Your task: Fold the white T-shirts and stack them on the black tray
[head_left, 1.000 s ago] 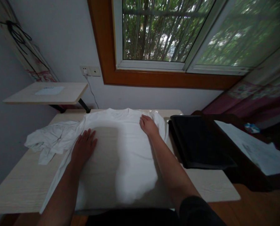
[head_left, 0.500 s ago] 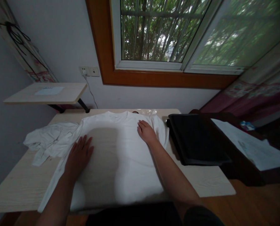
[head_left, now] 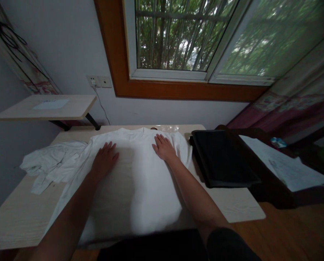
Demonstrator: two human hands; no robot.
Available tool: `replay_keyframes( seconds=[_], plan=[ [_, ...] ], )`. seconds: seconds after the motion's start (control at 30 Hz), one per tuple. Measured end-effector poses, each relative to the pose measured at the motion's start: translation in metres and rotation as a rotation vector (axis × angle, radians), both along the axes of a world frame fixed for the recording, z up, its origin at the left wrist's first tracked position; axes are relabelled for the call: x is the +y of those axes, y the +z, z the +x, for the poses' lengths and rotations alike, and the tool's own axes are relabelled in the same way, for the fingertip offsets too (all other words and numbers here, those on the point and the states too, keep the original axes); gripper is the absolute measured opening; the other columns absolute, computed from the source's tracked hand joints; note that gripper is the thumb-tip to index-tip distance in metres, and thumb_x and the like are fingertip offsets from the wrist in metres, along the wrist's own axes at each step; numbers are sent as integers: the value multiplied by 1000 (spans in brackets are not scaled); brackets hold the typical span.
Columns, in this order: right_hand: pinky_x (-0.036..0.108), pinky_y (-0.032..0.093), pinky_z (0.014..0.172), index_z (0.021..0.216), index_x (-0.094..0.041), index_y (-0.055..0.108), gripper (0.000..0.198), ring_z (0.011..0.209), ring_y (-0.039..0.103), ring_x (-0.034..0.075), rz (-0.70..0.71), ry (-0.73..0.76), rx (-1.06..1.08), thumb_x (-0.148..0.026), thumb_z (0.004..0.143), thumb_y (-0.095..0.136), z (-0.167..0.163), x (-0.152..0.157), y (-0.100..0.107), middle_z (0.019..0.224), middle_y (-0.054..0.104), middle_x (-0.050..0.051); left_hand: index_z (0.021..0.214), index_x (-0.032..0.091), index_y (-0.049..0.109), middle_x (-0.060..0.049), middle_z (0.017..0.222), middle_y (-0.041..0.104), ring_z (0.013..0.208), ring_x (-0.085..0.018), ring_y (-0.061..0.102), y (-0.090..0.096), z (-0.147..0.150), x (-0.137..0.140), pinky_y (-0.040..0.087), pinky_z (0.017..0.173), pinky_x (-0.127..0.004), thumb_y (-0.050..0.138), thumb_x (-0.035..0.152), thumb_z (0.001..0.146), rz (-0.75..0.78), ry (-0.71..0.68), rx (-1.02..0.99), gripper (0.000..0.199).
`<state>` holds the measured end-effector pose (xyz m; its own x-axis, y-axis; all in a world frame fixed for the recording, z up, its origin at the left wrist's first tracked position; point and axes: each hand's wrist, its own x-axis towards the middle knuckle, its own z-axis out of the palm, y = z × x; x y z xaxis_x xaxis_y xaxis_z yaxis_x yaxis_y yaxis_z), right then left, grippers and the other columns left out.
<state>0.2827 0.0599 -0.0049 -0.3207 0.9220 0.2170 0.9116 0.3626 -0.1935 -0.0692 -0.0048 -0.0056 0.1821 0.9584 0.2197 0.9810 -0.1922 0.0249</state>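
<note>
A white shirt (head_left: 140, 174) lies spread over the wooden table, its neckline towards the window and its lower end near my body. My left hand (head_left: 105, 159) rests flat on the upper left of the shirt, fingers apart. On the upper right, below the shoulder, my right hand (head_left: 163, 146) lies with its fingers stretched out and slightly spread. Neither hand grips the cloth. Bunched white cloth (head_left: 55, 161) sits to the left, against the shirt's side; whether it is part of the same shirt I cannot tell.
A black flat case (head_left: 224, 157) lies at the table's (head_left: 240, 204) right side. Beyond it, papers (head_left: 281, 163) rest on a dark surface. A small raised shelf (head_left: 47, 108) with a sheet on it stands back left. Behind are a wall socket (head_left: 98, 81) and a window.
My left hand has slid up and inward over the shirt. The right hand has shifted slightly up across the cloth. The view has turned a little to the right.
</note>
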Motion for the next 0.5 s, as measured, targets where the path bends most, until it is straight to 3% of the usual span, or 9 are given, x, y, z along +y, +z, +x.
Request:
replay_keyframes(
  seconds=[0.17,0.37,0.5],
  plan=[
    [50,22,126,155,-13,45,56,155,29,29,9,35,17,-43,107,41,0,12,-1,165,37,15,156,16,42,-14,167,33,156,-32,27,-7,8,40,24,125,-55,28,48,105,-26,143,-28,62],
    [40,36,120,143,-13,58,45,140,49,23,87,58,212,-25,105,38,9,21,4,151,55,15,159,18,37,-12,169,28,158,-31,23,-11,-15,38,21,126,-56,25,50,105,-22,186,-14,64],
    [33,41,112,139,-17,61,50,128,54,22,144,-190,138,-7,95,39,44,23,25,139,61,12,160,17,36,-12,170,28,158,-31,23,-8,-28,32,22,125,-55,24,52,105,-52,217,-13,66]
  ],
)
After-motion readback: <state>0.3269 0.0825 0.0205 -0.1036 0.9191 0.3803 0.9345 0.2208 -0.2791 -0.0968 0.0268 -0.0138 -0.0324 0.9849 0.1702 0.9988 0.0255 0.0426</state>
